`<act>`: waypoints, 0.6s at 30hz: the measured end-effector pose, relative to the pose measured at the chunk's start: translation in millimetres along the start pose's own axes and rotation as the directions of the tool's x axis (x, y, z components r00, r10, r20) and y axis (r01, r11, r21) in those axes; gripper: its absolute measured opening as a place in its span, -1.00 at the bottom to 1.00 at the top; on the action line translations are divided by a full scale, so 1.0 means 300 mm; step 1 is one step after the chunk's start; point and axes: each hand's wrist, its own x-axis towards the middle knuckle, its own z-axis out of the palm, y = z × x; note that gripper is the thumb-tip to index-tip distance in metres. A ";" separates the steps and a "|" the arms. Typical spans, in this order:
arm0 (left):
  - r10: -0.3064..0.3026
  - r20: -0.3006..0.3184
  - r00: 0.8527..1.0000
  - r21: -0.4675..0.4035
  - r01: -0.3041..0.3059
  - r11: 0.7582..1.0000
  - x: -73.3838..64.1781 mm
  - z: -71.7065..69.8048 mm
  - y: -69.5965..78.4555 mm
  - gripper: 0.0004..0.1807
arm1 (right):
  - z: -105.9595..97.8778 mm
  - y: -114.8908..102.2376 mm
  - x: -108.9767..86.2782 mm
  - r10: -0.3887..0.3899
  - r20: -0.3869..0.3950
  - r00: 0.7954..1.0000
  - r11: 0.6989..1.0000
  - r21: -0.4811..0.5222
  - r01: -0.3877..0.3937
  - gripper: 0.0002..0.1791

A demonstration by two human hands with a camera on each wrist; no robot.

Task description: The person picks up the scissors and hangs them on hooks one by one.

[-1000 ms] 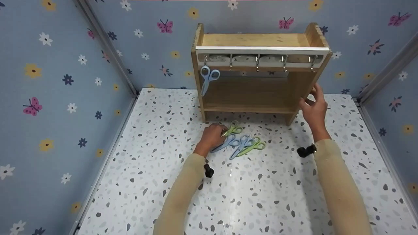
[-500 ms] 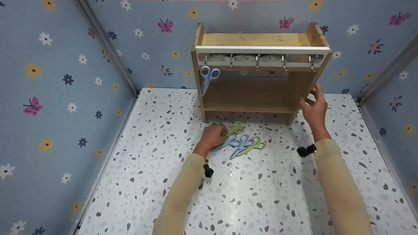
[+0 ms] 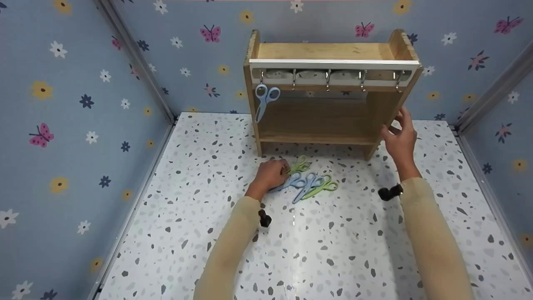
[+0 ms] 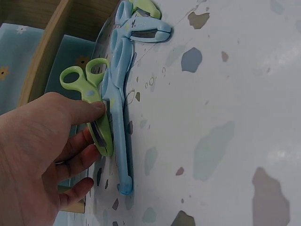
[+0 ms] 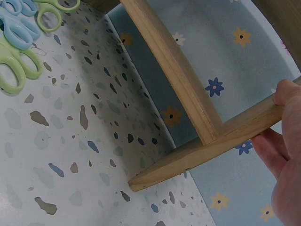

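Observation:
My left hand (image 3: 271, 174) pinches a pair of green scissors (image 4: 89, 87) by the blades between thumb and fingers, handles pointing away from the palm. Right beside it, blue scissors (image 3: 295, 181) lie on the table, with more blue scissors (image 3: 309, 186) and green scissors (image 3: 327, 186) to their right. At the right side of a wooden shelf (image 3: 318, 139), my right hand (image 3: 401, 139) grips the upright side panel (image 5: 235, 136), thumb in front and fingers behind. One pair of blue scissors (image 3: 265, 102) hangs from the leftmost hook of the shelf's rail.
A white rail (image 3: 333, 63) across the shelf front carries several metal hooks (image 3: 328, 81). The shelf stands on a speckled white table (image 3: 333, 250) against a patterned blue wall (image 3: 187, 50). More wall panels rise at left and right.
The green scissors at my left hand have shifted slightly right and toward me since a second ago. My right hand keeps its place on the shelf.

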 end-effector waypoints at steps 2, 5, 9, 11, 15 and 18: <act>0.000 0.003 1.000 -0.004 0.000 1.000 -0.002 0.000 0.000 -0.78 | 0.001 0.002 0.000 -0.001 -0.003 1.000 1.000 -0.001 0.001 -0.17; -0.006 0.010 1.000 -0.025 0.006 1.000 -0.007 -0.004 0.001 -0.79 | 0.004 0.004 0.003 0.002 -0.006 1.000 1.000 -0.003 -0.002 -0.17; -0.018 0.023 1.000 -0.067 0.019 0.998 -0.011 -0.010 0.004 -0.79 | 0.006 0.004 0.005 0.009 -0.013 1.000 1.000 -0.013 -0.010 -0.16; -0.021 0.027 0.999 -0.066 0.023 0.998 -0.025 -0.030 0.023 -0.78 | 0.006 0.003 0.006 0.019 -0.015 1.000 1.000 -0.021 -0.019 -0.16; -0.028 0.036 0.999 -0.089 0.031 0.996 -0.035 -0.045 0.036 -0.76 | 0.006 -0.004 0.006 0.046 -0.011 0.999 0.998 -0.030 -0.047 -0.16; -0.031 0.041 0.999 -0.116 0.036 0.993 -0.027 -0.033 0.021 -0.77 | 0.005 -0.006 0.005 0.052 -0.007 0.999 0.998 -0.024 -0.052 -0.16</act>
